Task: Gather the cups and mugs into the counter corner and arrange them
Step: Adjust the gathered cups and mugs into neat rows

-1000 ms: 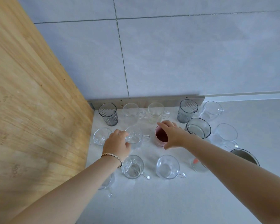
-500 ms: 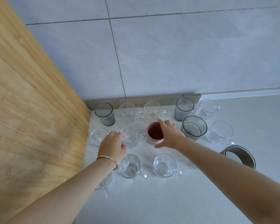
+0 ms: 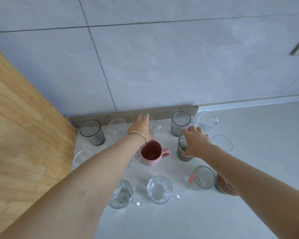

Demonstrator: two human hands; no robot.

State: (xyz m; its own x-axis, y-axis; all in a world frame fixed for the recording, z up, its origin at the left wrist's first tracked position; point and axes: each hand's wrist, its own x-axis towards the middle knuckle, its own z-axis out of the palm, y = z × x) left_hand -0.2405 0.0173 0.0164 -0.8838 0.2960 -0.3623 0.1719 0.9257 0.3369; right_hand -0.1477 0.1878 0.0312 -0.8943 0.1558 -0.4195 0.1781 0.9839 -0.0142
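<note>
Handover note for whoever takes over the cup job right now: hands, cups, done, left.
Left hand: open, fingers straight, reaching over the back-row clear mug; contact unclear.
Right hand: spread across the smoky glass rim; grip unclear.
Cups: upright on the counter by the corner, in roughly three rows, with the pink mug in the middle.
Done: mostly gathered.
Left: rows are uneven. The brown mug under the right forearm sits at the group's outer edge; tighten and line up.
</note>
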